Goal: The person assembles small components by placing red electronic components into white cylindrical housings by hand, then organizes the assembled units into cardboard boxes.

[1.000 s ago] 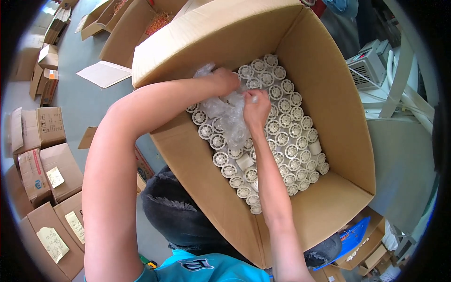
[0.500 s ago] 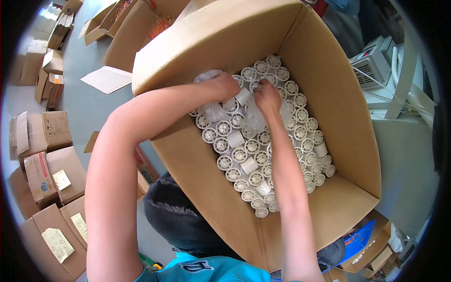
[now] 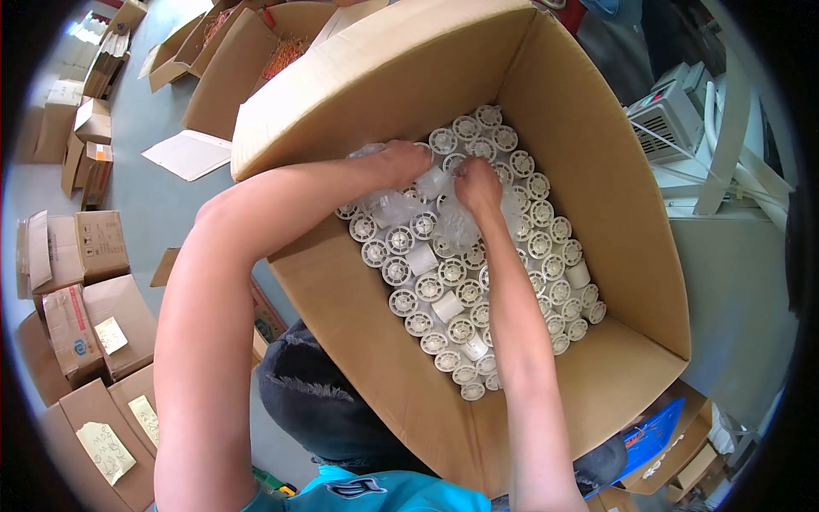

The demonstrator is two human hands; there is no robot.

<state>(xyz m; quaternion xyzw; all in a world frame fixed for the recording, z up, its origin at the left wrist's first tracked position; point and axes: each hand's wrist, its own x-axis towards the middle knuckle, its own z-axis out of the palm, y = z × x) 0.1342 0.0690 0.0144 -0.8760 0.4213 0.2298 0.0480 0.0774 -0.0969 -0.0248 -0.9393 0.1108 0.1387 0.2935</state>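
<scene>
A large cardboard box point(image 3: 341, 303) stands open between my arms, with rows of white plastic spools point(image 3: 452, 271) packed across its bottom. Crumpled clear plastic bag film point(image 3: 459, 226) lies over the spools in the far part. My left hand point(image 3: 407, 164) reaches over the box's left wall, its fingers curled at the film; their tips are partly hidden. To its right, my right hand point(image 3: 479, 186) is closed in a pinch on the film, which hangs down beside the wrist. A few spools lie on their sides, including a white cylinder point(image 3: 446, 306) near the middle.
Several cardboard boxes point(image 3: 119, 320) are stacked on the floor at the left. Beyond the big box, an open carton holds orange wire-like strands point(image 3: 286, 56). A white machine point(image 3: 674, 115) and frame stand at the right. A blue tray point(image 3: 653, 439) is at lower right.
The view has shifted slightly. Both hands stay at the film among the far spools, the right one turned a little, and the film between them has shifted slightly.
</scene>
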